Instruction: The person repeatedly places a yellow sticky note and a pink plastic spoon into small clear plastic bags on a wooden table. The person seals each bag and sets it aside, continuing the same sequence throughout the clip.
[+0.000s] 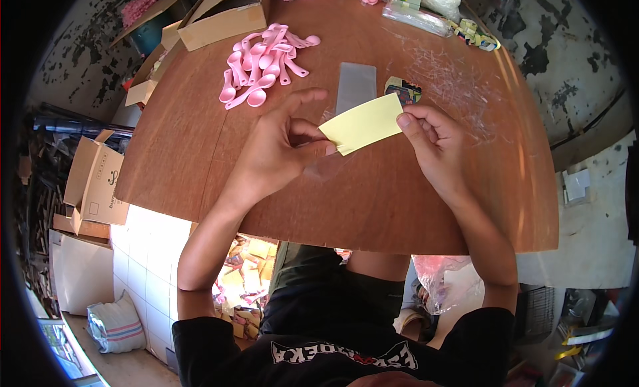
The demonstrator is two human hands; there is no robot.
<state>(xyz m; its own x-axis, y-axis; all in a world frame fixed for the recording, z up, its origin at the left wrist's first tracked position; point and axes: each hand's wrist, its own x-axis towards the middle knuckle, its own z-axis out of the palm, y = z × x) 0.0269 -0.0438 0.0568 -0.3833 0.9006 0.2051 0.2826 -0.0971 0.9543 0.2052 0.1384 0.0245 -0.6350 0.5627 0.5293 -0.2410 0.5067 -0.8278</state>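
- The yellow paper piece (366, 122) is between the 2 hands, seemingly raised above the brown counter (299, 214), and both hands touch it
- Its long axis slants from the near left end up to the far right end, so each hand has 1 end and neither is nearer
- The left hand (271, 146) has a narrow grip on the near left corner, thumb on the face toward the person, with the index finger stretched out free of the paper
- The right hand (438, 147) pinches the right end between thumb and fingers, again a narrow grip
- The clear plastic sleeve (356, 84) lies just beyond the paper, its long axis running away from the person, its near end hidden behind the yellow
- Just right of the sleeve is a dark printed piece (404, 88), partly covered, its print too small to tell
- Pink spoons (266, 60) lie piled on the counter, beyond the left hand
- The yellow face shows no writing; dark print marks the brown carton (100, 180) at left, and pale lettering crosses the black shirt (333, 344)
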